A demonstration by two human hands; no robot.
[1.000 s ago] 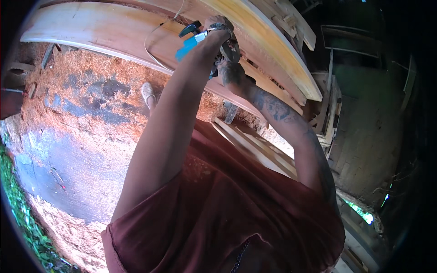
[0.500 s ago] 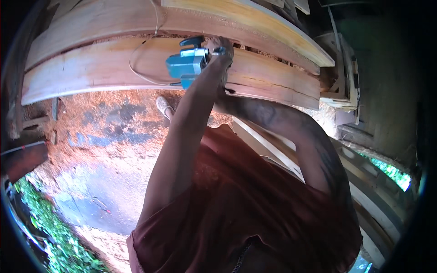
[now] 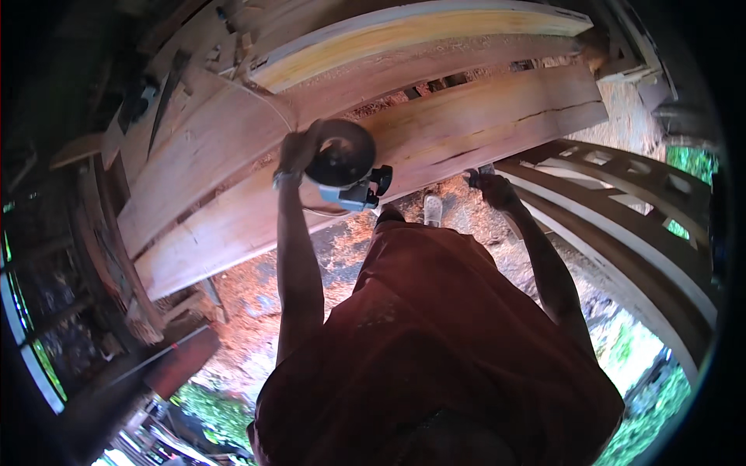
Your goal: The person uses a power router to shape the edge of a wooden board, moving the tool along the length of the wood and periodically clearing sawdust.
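Observation:
My left hand grips a blue-and-grey power tool, probably a router, turned with its round dark base upward over a long reddish plank. Its cord runs across the boards. My right hand is apart from the tool, at the near edge of the plank on the right, its fingers closed around a small dark object that I cannot make out.
More boards lie behind, one yellowish. Cut wooden frames stand on the right. A shavings-strewn floor shows around my shoe. Offcuts and dark tools sit upper left, and greenery shows at the lower edges.
My hands have separated: the left has moved leftward with the tool, which is turned over to show its base, and the right has moved to the plank's edge. The view has swung round.

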